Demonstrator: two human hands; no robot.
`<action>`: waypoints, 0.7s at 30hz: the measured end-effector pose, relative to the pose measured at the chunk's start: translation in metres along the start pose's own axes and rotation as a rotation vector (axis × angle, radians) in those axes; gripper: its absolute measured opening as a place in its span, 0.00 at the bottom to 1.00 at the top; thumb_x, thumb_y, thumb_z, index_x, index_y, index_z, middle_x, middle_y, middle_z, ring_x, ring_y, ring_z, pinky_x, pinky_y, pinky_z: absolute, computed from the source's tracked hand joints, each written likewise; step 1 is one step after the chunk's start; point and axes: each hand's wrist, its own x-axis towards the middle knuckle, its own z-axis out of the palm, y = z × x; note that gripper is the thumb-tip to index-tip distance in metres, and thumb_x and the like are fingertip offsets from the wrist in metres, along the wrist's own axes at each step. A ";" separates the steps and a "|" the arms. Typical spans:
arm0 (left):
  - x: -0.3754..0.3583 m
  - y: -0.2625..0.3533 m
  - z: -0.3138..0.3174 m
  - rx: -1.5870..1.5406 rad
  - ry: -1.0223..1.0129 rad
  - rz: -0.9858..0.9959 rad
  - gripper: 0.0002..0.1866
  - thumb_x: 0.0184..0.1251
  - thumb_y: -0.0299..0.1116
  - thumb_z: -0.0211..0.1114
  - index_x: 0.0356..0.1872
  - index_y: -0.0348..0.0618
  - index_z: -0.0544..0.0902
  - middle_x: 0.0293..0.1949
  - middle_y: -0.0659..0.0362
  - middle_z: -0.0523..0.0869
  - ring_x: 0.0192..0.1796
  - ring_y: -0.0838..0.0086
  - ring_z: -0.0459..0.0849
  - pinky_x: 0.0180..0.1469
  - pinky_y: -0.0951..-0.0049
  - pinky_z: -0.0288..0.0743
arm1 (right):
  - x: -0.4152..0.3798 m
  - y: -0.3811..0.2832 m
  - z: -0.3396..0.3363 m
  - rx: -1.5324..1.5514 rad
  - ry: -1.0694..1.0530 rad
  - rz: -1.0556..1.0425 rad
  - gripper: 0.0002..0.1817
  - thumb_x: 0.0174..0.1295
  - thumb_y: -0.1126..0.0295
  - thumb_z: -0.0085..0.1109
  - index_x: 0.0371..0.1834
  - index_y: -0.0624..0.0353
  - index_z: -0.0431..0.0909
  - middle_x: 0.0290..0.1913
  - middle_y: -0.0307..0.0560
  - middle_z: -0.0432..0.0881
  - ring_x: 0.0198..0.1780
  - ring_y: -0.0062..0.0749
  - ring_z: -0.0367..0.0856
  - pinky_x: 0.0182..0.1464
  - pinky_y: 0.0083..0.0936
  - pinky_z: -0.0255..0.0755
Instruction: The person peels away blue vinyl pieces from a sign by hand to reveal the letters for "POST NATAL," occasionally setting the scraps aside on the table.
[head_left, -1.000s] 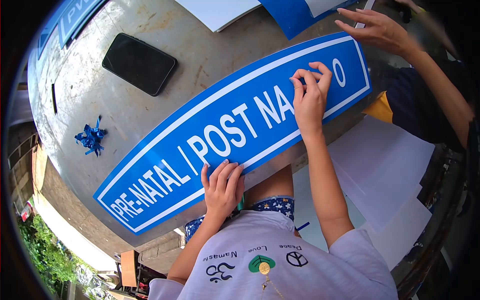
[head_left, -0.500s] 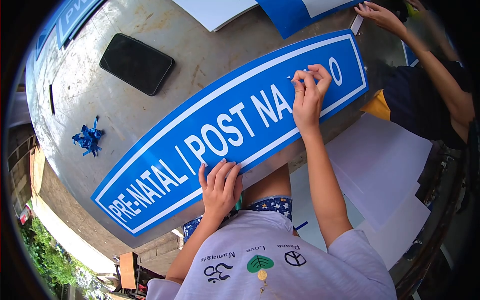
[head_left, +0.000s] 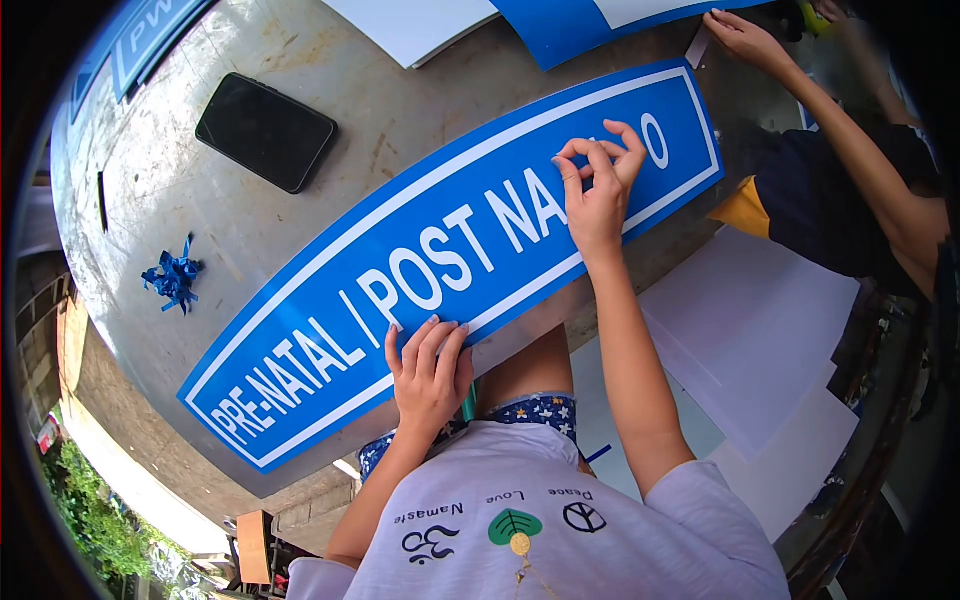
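A long blue sign (head_left: pixel 330 270) with a white border and white lettering, reading "PRE-NATAL / POST NA… O", lies on a metal table in front of me. My left hand (head_left: pixel 430 368) rests on its lower edge near the middle, fingers laid out over the surface. Over the right part of the lettering is my right hand (head_left: pixel 598 195), thumb and fingertips pinched together. Whatever the pinch may hold is too small to make out. That hand covers some letters between "NA" and "O".
A black smartphone (head_left: pixel 267 132) and a tangle of blue strips (head_left: pixel 172 275) lie on the table (head_left: pixel 130 180). White sheets (head_left: pixel 420 25) and a blue panel (head_left: pixel 560 35) sit at the far edge. Another person's hand (head_left: pixel 740 35) touches the panel. More white sheets (head_left: pixel 750 310) are at right.
My right hand has shifted slightly left over the lettering, still pinched. My left hand stays at the lower edge. The whole view has slid a little.
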 end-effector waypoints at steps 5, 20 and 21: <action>0.001 0.001 -0.001 0.017 0.003 0.003 0.19 0.55 0.30 0.68 0.50 0.50 0.81 0.51 0.63 0.81 0.59 0.68 0.77 0.71 0.46 0.54 | -0.002 0.003 0.007 -0.152 0.004 -0.049 0.02 0.63 0.76 0.61 0.36 0.61 0.80 0.58 0.49 0.65 0.45 0.32 0.75 0.36 0.21 0.77; 0.001 0.001 -0.001 0.016 0.020 0.021 0.19 0.55 0.29 0.67 0.50 0.48 0.80 0.50 0.60 0.79 0.59 0.65 0.75 0.71 0.46 0.53 | 0.001 0.009 -0.007 0.222 -0.006 0.067 0.02 0.65 0.75 0.59 0.36 0.61 0.79 0.58 0.47 0.65 0.47 0.31 0.74 0.40 0.20 0.73; 0.001 0.001 -0.001 0.012 0.019 0.023 0.19 0.55 0.29 0.67 0.50 0.48 0.80 0.50 0.60 0.79 0.59 0.65 0.75 0.72 0.46 0.53 | 0.000 0.008 -0.009 0.274 0.018 0.099 0.02 0.66 0.74 0.59 0.37 0.61 0.79 0.58 0.47 0.64 0.47 0.29 0.74 0.40 0.19 0.73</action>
